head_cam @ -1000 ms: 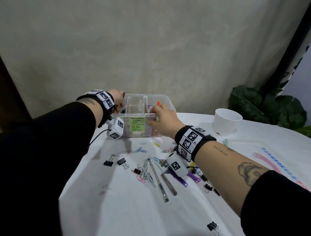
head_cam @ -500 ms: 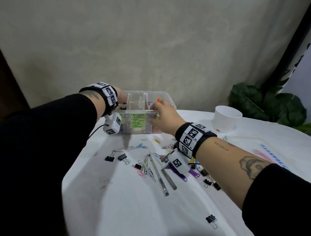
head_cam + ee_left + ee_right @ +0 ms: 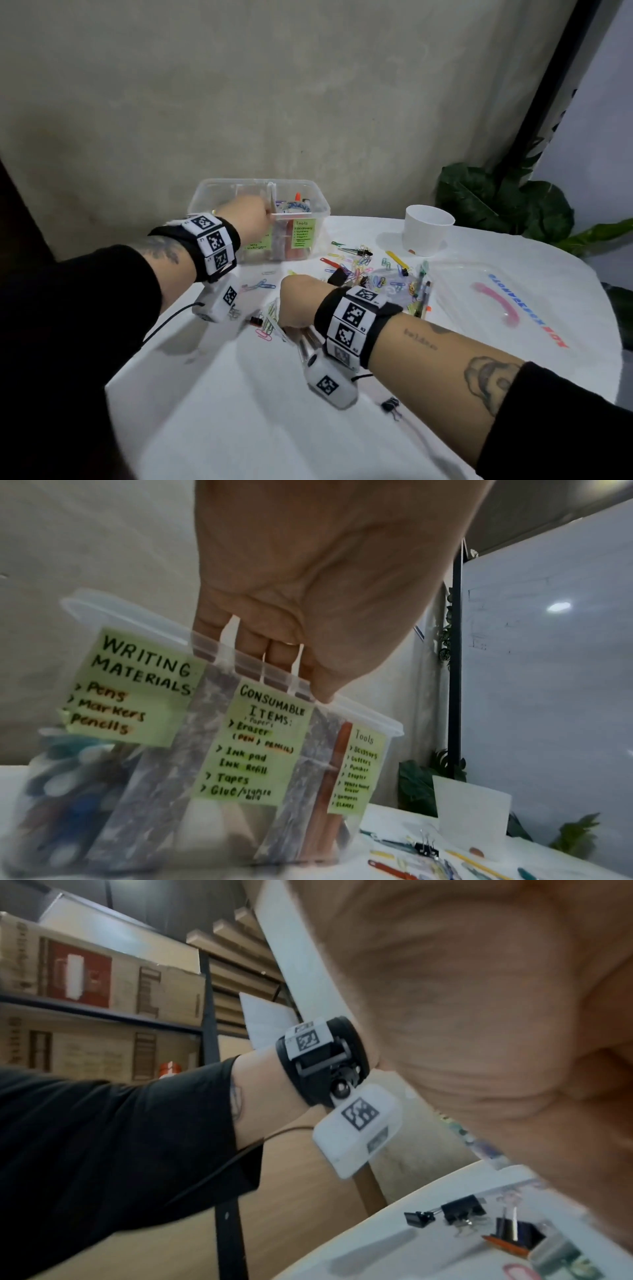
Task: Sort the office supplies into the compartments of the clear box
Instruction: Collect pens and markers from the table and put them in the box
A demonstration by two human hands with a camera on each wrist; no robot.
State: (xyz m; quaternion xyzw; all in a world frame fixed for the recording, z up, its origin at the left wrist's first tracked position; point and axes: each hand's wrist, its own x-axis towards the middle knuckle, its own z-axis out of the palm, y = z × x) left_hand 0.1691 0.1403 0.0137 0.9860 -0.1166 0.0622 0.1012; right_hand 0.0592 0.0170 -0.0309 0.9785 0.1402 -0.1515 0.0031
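The clear box stands at the back of the white table; green notes on its front read writing materials, consumable items and tools. Pens and other supplies lie inside, blurred. My left hand grips the front rim: in the left wrist view its fingers hook inside the wall and the thumb presses outside. My right hand is down, knuckles up, over clear pens and coloured paper clips. Its fingers are hidden; the right wrist view shows only a blurred palm.
A heap of paper clips and binder clips and more pens lie right of the box. Behind stands a white cup, beside a clear lid and a plant. A binder clip lies under my right forearm.
My right hand has left the box's right end and dropped back to the pens on the table. My left hand has slid from the box's left end to its front rim.
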